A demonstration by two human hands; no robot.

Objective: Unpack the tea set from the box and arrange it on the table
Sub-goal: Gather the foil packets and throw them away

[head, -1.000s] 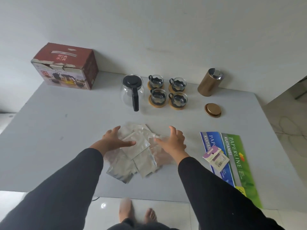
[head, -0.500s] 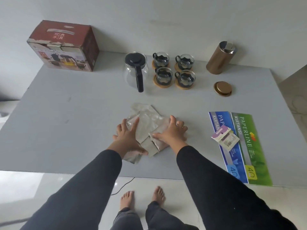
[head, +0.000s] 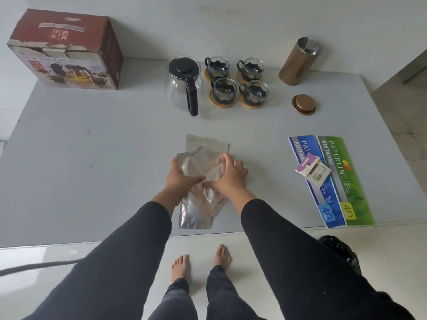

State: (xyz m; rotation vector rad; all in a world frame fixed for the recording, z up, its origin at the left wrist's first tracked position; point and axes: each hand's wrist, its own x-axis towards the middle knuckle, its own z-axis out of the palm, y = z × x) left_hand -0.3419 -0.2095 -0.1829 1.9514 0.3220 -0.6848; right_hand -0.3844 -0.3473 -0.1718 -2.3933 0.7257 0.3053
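Four glass cups [head: 238,82] sit on coasters beside lidded teapot [head: 183,83].

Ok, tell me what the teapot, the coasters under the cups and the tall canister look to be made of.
Teapot: clear glass body, since the table shows through it; glossy black lid and handle, probably plastic.
Coasters: pale tan discs, matte, likely bamboo or wood.
Canister: bronze-gold with a satin sheen and a bright silvery rim, apparently metal; its matching lid lies apart.
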